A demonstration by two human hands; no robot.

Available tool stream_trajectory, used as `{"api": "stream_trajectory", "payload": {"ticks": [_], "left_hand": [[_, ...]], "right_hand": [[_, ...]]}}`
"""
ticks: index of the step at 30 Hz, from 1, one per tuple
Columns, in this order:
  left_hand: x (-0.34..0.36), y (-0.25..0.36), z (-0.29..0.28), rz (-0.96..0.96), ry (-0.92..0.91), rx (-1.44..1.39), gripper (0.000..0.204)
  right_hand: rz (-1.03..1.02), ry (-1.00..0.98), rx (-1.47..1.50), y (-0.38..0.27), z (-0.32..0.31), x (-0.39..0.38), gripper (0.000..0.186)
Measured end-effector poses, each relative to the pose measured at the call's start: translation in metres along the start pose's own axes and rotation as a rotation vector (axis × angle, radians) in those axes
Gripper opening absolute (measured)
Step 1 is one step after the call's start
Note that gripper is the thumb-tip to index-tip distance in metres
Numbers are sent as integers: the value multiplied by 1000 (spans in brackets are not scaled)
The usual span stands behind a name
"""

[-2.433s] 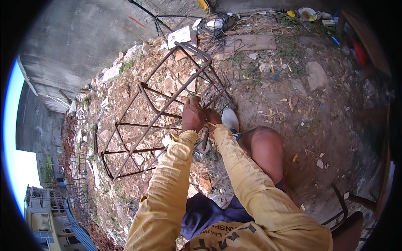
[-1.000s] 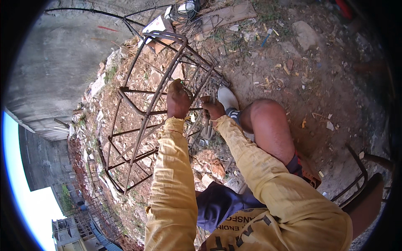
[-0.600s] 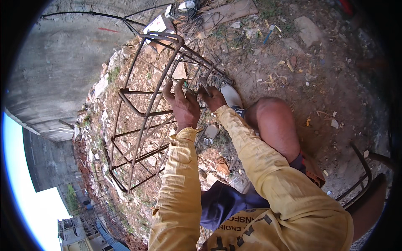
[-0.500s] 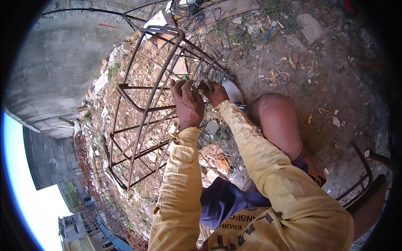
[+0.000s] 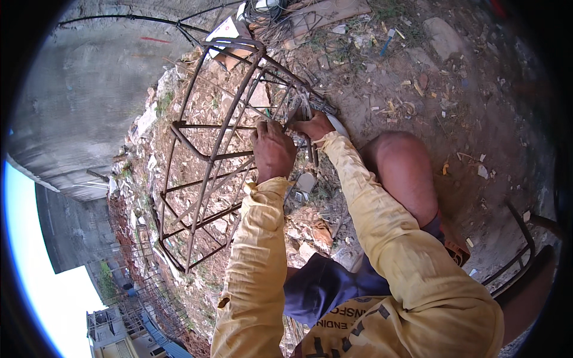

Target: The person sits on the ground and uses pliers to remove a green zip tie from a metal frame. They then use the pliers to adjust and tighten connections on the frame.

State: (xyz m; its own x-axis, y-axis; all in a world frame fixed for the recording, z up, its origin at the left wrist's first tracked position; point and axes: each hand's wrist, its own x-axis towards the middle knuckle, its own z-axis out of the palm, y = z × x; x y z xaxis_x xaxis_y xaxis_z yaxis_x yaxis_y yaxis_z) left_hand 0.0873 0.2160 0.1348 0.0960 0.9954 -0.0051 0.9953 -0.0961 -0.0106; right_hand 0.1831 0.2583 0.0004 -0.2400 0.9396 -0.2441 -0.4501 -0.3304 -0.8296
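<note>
A cage of rusty steel reinforcing bars, with bent rectangular stirrups, leans across the ground at centre left. My left hand is closed, its fingers curled over at the cage's near side where a bar runs in under them. Just right of it, my right hand is closed around a slim grey metal tool. Two thin prongs, like pincer handles, hang below that hand. The tool's working end lies among the bars and cannot be made out. My fingertips hide the spot between both hands.
Rubble and dry grass lie under the cage, with a concrete wall beyond it at left. A white box and coiled cable sit at the top. My bent knee is close on the right; a large stone lies farther off.
My right hand has moved slightly right and turned, bringing the tool's two prongs into sight below it. My left hand has shifted a little down and right, its fingers curled tighter.
</note>
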Motion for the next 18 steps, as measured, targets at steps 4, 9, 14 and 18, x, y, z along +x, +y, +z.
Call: {"api": "stream_trajectory", "payload": {"ticks": [4, 9, 14, 18], "left_hand": [[5, -7, 5, -72, -52, -16, 29], [19, -4, -2, -155, -178, -112, 18], [29, -29, 15, -32, -39, -160, 15], [37, -61, 32, 126, -54, -46, 19]], "right_hand": [[28, -26, 68, -11, 2, -16, 18], [-62, 12, 313, 15, 14, -10, 22], [-86, -4, 403, 40, 24, 1, 24], [-31, -35, 366, 32, 23, -2, 26]]}}
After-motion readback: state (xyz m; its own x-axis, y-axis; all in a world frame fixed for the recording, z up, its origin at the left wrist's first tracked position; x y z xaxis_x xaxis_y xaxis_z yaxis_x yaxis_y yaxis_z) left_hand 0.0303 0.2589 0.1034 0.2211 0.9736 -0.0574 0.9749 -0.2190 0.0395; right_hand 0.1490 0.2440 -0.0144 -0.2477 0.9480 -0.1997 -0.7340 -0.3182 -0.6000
